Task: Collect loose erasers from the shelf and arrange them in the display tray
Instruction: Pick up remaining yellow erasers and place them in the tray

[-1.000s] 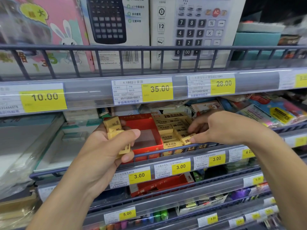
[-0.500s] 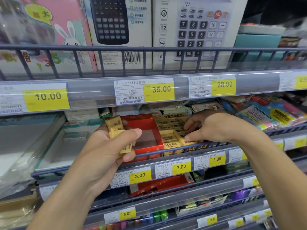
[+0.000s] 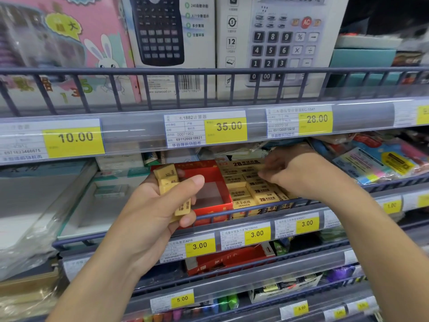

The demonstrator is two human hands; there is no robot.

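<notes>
Erasers: a stack of loose yellow erasers (image 3: 169, 182) sits in the left hand (image 3: 157, 205), held in front of the red display tray (image 3: 216, 205). Thumb (image 3: 190, 184) curls over the stack from the right; the other fingers wrap behind and under it. Topmost eraser pokes above the fingers, lowest one shows below the thumb, print facing out.

Tray: red cardboard, on the wire shelf just beyond the left hand. Its left compartment, directly behind the left thumb, shows bare floor. Its right part holds rows of yellow erasers in the tray (image 3: 250, 184), lying flat, labels up, packed edge to edge.

Right hand (image 3: 299, 175): reaches in from the right, palm down, over the far right of the filled rows. Fingertips (image 3: 263, 174) touch the eraser tops. Fingers are blurred; cannot tell whether they pinch one eraser or only press on the row.

Surroundings, outward from the hands: blue wire shelf rail (image 3: 232, 212) runs just below both hands. Beneath it, yellow price tags (image 3: 257, 234) reading 3.00. Above the hands, a clear price strip with 35.00 tag (image 3: 228, 126). Above that, boxed calculators (image 3: 278, 43) stand upright behind an upper rail. Right of the right hand, bagged colourful stationery packs (image 3: 380, 161). Left of the left hand, flat clear-wrapped packs (image 3: 111, 189).
</notes>
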